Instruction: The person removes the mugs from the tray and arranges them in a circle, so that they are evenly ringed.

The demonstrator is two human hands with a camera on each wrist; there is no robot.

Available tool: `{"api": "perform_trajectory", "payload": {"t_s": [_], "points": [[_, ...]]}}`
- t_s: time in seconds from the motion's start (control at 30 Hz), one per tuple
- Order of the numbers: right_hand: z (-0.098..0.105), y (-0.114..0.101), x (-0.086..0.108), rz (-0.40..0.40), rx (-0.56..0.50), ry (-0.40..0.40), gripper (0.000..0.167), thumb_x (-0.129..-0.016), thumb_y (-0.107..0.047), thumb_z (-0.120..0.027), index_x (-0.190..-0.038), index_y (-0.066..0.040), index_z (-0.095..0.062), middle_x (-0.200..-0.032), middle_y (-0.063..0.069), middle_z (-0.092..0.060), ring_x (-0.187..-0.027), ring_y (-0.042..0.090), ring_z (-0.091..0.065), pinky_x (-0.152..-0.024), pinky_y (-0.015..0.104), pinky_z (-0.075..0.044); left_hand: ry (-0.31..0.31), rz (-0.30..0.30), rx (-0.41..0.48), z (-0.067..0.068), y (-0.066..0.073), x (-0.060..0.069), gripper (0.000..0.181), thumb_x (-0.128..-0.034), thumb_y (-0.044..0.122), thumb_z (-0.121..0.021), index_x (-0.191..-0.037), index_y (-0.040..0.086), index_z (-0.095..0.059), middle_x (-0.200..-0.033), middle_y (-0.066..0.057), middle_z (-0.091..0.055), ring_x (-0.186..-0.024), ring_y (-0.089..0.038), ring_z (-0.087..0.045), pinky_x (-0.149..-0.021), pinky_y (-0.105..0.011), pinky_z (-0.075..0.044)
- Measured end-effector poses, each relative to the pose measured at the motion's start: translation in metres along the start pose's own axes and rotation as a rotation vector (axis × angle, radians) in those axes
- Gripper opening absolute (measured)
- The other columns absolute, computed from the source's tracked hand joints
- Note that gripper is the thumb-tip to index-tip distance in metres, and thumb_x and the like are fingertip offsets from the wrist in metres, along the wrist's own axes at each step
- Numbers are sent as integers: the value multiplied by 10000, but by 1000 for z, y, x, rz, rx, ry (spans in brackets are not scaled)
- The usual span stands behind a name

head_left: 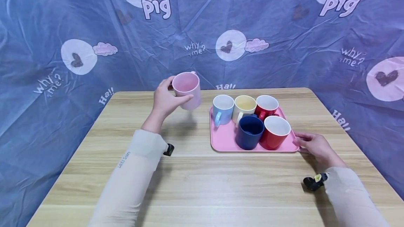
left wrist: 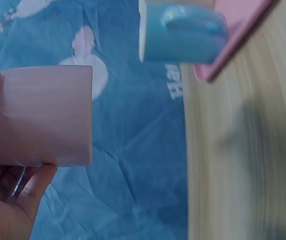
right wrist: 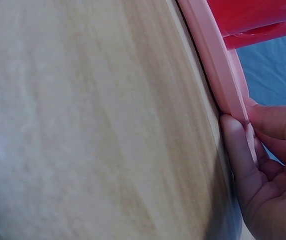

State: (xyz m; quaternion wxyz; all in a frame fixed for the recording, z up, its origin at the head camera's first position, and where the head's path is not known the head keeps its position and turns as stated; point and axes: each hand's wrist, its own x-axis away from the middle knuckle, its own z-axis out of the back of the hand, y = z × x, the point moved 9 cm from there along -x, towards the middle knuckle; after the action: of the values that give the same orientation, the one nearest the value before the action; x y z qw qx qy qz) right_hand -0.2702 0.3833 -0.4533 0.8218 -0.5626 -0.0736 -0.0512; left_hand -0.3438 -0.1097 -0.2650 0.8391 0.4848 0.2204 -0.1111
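A pale pink mug [head_left: 191, 97] is held above the table by my left hand [head_left: 165, 99], fingers and thumb around its side. In the left wrist view the same mug [left wrist: 43, 117] appears sideways, clear of the wood. My right hand [head_left: 317, 146] pinches the near right corner of a pink tray [head_left: 224, 143]; the right wrist view has its thumb and fingers on the tray's rim [right wrist: 225, 85]. On the tray stand a light blue mug [head_left: 222, 111], a cream mug [head_left: 244, 106], a dark blue mug [head_left: 249, 134] and two red mugs, one behind [head_left: 267, 104], one in front [head_left: 275, 134].
The tray lies on a light wooden table [head_left: 202, 188], right of its middle. A blue printed cloth [head_left: 202, 16] hangs behind the table and along its sides. A black wrist camera [head_left: 169, 149] sits at the left cuff, another black device [head_left: 315, 182] at the right.
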Motion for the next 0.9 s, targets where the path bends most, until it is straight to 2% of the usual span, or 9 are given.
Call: {"api": "perform_trajectory", "payload": {"t_s": [0.3,0.57,0.9], "points": [[0,-2,2,6,22,9,548,-933,-82,-593,-1343,190,-351,-973,-33,-669,-797,13,-627,-723,254,-547,-2,123,-69,4,-38,-8,782,-632,323,-881,-1288,51,-553,-1174,-133,-570,-1086,-272,-526,-946,-432,-403],[1,-2,3,15,38,24,537,-930,-82,-601,-1340,178,-374,-995,14,-673,-796,12,-624,-718,249,-547,51,154,-69,2,-61,-10,731,-646,305,-881,-1255,42,-574,-1154,-153,-569,-1063,-281,-528,-910,-406,-433],[1,-1,4,14,23,44,533,-930,-85,-604,-1345,164,-382,-987,-1,-669,-800,16,-629,-718,244,-545,112,226,-92,4,-89,-9,730,-664,286,-871,-1264,11,-558,-1185,-172,-557,-1099,-294,-518,-932,-395,-436]]}}
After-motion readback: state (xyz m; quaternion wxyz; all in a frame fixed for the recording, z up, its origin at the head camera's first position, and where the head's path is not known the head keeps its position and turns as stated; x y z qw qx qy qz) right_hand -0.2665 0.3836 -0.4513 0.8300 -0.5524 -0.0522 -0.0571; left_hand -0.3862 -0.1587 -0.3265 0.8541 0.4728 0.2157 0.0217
